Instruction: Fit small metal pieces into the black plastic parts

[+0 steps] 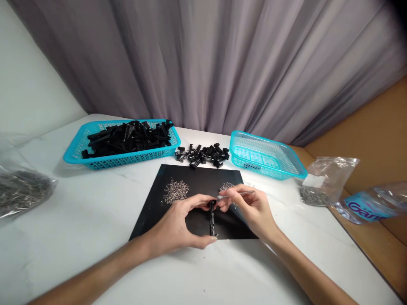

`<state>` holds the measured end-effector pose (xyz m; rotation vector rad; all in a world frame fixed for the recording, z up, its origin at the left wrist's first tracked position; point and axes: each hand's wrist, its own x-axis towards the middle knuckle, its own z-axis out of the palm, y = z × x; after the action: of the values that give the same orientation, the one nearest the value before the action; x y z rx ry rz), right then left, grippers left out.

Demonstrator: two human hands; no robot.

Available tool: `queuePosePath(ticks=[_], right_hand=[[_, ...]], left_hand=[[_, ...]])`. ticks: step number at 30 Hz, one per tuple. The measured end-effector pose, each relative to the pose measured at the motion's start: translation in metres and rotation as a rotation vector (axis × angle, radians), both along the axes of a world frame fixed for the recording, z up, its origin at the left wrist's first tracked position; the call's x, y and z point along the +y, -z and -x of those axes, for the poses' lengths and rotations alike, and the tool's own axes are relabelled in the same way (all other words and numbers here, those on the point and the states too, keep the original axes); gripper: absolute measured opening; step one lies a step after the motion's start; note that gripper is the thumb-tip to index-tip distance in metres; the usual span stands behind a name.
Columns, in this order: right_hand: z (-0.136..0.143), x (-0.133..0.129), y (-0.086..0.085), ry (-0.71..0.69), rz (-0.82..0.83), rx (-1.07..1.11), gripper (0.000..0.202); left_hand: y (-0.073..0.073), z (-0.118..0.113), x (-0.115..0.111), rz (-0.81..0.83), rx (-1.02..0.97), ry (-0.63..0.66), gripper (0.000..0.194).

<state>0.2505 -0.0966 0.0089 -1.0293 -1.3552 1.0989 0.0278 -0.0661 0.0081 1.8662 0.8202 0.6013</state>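
Observation:
My left hand (182, 224) grips a narrow black plastic part (212, 219) between thumb and fingers, holding it lengthwise over the black mat (149, 212). My right hand (249, 203) is closed around a thin metal tool (244, 193), perhaps tweezers, whose tip points at the far end of the part. Whether the tip touches the part or holds a small piece, I cannot tell. One pile of small metal pins (176, 190) lies on the mat beyond my left hand. A second pin pile (226, 186) is partly hidden behind my right hand.
A blue basket (73, 148) heaped with black parts stands at back left. Loose black parts (203, 155) lie beside it. Another blue basket (270, 171) is at back right. Bags of metal pieces, one left (25, 190) and one right (318, 192), flank the mat; a bottle (372, 205) lies far right.

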Motion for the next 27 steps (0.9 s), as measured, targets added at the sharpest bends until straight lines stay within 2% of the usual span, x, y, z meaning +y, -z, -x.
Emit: queuePosePath(ticks=[6, 13, 22, 27], right_hand=[[0.002, -0.001, 0.003, -0.025, 0.011, -0.071, 0.028], [0.005, -0.002, 0.006, -0.031, 0.009, -0.134, 0.032], [0.007, -0.006, 0.011, -0.056, -0.070, -0.233, 0.030], [0.008, -0.008, 0.009, -0.038, -0.075, -0.256, 0.031]], left_hand=[[-0.004, -0.002, -0.001, -0.028, 0.007, 0.015, 0.061], [0.004, -0.001, -0.001, -0.078, 0.009, -0.021, 0.061], [-0.003, -0.003, -0.004, -0.011, 0.012, -0.020, 0.058], [0.002, -0.003, -0.005, -0.018, 0.012, -0.018, 0.060]])
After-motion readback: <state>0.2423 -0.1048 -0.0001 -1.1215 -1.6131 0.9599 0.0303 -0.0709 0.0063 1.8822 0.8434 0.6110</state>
